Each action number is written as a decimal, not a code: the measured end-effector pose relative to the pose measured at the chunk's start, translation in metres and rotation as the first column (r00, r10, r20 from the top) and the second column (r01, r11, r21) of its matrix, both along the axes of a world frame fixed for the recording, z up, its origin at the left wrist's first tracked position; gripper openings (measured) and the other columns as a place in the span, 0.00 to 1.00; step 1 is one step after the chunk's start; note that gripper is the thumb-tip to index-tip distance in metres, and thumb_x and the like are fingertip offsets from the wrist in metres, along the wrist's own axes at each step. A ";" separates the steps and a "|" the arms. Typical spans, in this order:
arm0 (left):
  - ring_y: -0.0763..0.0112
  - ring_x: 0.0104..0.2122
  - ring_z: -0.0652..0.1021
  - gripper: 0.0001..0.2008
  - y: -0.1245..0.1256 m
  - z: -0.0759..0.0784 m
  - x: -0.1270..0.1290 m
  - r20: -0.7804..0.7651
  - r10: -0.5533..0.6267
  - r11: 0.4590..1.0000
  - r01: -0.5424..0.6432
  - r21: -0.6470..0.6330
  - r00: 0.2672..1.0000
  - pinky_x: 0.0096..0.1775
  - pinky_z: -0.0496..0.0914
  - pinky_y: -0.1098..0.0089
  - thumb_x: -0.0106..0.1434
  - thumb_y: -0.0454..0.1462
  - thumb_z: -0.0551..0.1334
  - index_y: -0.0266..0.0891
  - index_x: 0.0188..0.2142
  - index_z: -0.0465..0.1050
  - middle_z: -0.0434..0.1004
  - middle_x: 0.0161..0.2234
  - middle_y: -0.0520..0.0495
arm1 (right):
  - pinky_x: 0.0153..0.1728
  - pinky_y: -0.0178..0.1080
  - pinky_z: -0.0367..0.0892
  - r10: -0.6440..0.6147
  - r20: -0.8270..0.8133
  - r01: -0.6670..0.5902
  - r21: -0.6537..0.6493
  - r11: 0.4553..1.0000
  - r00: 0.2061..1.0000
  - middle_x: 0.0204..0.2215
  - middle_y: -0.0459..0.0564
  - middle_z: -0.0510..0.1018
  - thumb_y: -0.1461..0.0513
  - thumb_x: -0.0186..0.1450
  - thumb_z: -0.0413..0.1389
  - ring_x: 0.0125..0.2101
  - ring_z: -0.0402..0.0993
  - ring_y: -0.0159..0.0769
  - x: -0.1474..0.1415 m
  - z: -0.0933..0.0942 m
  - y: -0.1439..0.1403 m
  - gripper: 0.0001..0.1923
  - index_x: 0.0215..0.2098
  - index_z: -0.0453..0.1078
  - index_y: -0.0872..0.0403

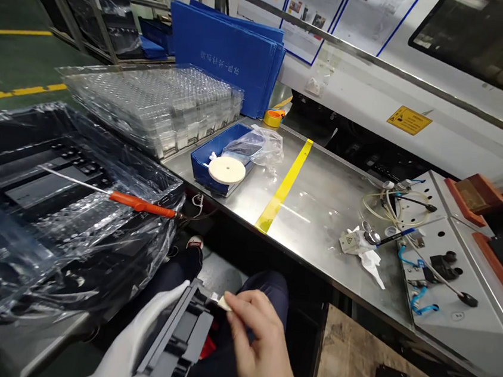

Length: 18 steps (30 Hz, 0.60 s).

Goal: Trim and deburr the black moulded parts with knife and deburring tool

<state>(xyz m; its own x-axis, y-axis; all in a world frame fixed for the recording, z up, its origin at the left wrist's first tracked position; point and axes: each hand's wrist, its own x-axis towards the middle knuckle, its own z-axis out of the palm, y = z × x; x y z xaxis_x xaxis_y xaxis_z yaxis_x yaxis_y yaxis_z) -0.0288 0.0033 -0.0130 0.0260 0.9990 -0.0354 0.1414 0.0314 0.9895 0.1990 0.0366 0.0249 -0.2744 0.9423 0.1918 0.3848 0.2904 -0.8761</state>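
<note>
My left hand (pixel 139 336), in a white glove, grips a dark grey moulded plastic part (pixel 184 337) with ribs and slots, held tilted above my lap. My bare right hand (pixel 260 336) pinches a small cream-coloured piece (pixel 224 304) between thumb and fingertips. This piece is close to the upper end of the plastic part; whether the two touch I cannot tell. The palm side of my left hand is hidden behind the part.
Left lies a plastic-lined black box (pixel 153 178) with an orange-handled tool (pixel 142 204) across it. A steel bench (pixel 317 201) bears a blue bin (pixel 199 168), a cream disc (pixel 226 170) and clear trays (pixel 153 100). A grey control box (pixel 462 276) stands right, above a wooden board (pixel 351 355).
</note>
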 end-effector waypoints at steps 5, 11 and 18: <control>0.41 0.57 0.76 0.43 -0.001 -0.006 -0.005 -0.179 0.029 0.990 -0.004 0.142 0.983 0.62 0.70 0.51 0.45 0.40 0.77 0.52 0.63 0.70 0.75 0.60 0.42 | 0.41 0.44 0.70 0.007 0.034 -0.007 -0.004 1.000 0.999 0.39 0.52 0.76 0.65 0.75 0.48 0.39 0.72 0.40 0.006 0.002 -0.001 0.16 0.55 0.73 0.50; 0.43 0.57 0.75 0.28 -0.006 -0.008 -0.010 -0.058 0.029 0.998 -0.032 -0.053 0.998 0.64 0.66 0.45 0.56 0.44 0.72 0.51 0.57 0.76 0.76 0.58 0.43 | 0.41 0.41 0.68 -0.056 -0.045 0.045 -0.219 0.975 0.997 0.36 0.52 0.78 0.55 0.75 0.50 0.38 0.74 0.40 0.016 -0.004 0.007 0.15 0.46 0.76 0.52; 0.56 0.54 0.77 0.21 0.001 0.017 -0.005 0.100 -0.171 0.976 0.183 -0.121 0.980 0.57 0.72 0.48 0.67 0.49 0.64 0.40 0.54 0.75 0.77 0.55 0.40 | 0.20 0.33 0.50 -0.028 -0.374 -0.218 -0.600 0.770 0.927 0.15 0.39 0.61 0.36 0.65 0.57 0.17 0.53 0.24 0.005 -0.009 0.012 0.33 0.23 0.67 0.56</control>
